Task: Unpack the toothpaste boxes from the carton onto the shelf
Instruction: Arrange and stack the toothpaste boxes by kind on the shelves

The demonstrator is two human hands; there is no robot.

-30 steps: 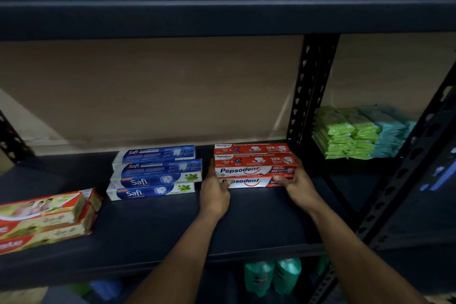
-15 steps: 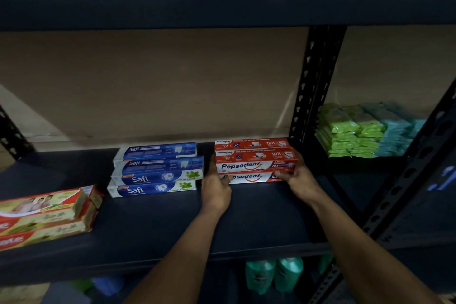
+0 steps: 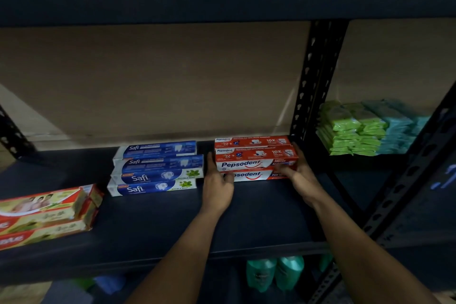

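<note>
Head view: the left hand (image 3: 217, 186) and right hand (image 3: 299, 175) press with half-curled fingers on both ends of the Pepsodent boxes (image 3: 254, 158), stacked on the shelf (image 3: 153, 219). Uneven pushing can make the upper boxes slide off.

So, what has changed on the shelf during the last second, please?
Very little. The left hand and right hand stay at the two ends of the red Pepsodent boxes, squaring the stack; the fingers shifted only slightly. The blue Safi boxes and the green packs did not move.
</note>
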